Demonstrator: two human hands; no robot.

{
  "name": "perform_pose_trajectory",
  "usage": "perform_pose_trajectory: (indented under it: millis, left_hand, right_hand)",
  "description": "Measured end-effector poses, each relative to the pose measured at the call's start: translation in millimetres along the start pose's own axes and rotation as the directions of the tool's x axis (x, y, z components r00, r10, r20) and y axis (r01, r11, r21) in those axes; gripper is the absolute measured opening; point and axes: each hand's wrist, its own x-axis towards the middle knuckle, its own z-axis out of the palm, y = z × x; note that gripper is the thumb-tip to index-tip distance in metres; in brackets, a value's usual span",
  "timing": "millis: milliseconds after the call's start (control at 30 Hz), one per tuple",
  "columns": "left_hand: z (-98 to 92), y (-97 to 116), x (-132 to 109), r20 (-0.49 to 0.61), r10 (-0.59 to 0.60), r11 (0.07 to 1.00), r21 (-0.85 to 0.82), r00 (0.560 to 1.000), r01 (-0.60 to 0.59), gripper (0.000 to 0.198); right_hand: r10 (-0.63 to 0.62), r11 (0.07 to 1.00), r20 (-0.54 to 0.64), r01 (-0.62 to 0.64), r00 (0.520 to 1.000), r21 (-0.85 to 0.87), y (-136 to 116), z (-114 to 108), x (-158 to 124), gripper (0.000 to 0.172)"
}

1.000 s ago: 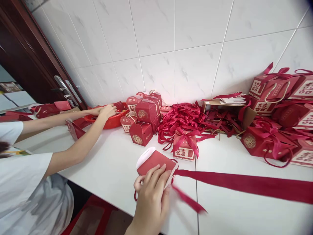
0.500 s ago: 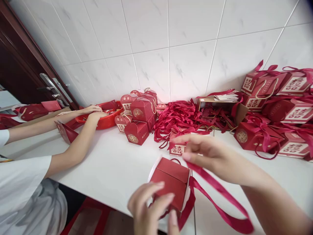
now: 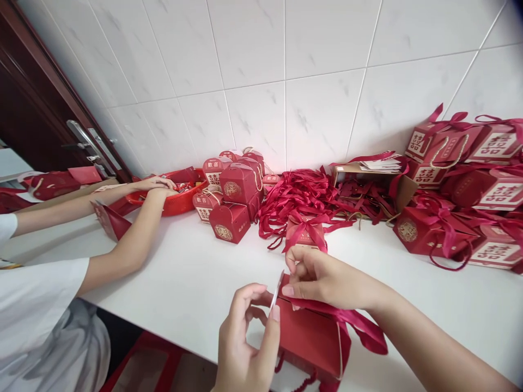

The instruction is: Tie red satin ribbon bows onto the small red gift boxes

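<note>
A red gift box (image 3: pixel 308 337) with a dark red cord handle rests on the white table (image 3: pixel 196 294), its pale edge turned toward my left hand (image 3: pixel 247 337). The thumb and fingers of that hand grip this edge. Above the lid, my right hand (image 3: pixel 333 277) pinches a dark red satin ribbon (image 3: pixel 370 329). The ribbon lies across the box top, and its loop hangs past the far end of the box. Just behind my right hand stands a finished-looking box (image 3: pixel 304 234) with a ribbon bow on top.
A pile of loose ribbons (image 3: pixel 298 196) and an open carton (image 3: pixel 368 190) lie by the wall. Stacked bowed boxes (image 3: pixel 437 228) stand at right, more boxes (image 3: pixel 231 223) left of centre. A co-worker's hands (image 3: pixel 157 185) reach into a red basket (image 3: pixel 183 202).
My right hand has brought the ribbon over the box top, leftward and down. The box has turned and shifted right. My left hand has closed on its pale edge.
</note>
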Motion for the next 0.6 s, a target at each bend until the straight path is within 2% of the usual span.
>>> perform_pose_trajectory:
  millis: [267,367,500,600]
  left_hand:
    - [3.3,5,-8,0.025,-0.049,0.996,-0.072,0.999,0.05,0.024]
    - [2.7,4,-8,0.064,-0.13,0.979,-0.152,0.989,0.139,0.03]
    - [0.9,7,2,0.245,-0.283,0.901,-0.265,0.927,0.345,0.035]
    - [-1.0,9,12,0.37,-0.291,0.874,-0.272,0.882,0.402,0.038]
  right_hand:
    - [0.086,0.993,0.036,-0.083,0.996,-0.083,1,-2,-2,0.041]
    - [0.074,0.995,0.054,-0.071,0.996,-0.067,5,-2,-1,0.043]
    - [0.062,0.998,0.073,-0.059,0.995,-0.034,9,-2,1,0.047]
    - [0.054,0.998,0.078,-0.051,0.995,-0.034,11,-1,1,0.049]
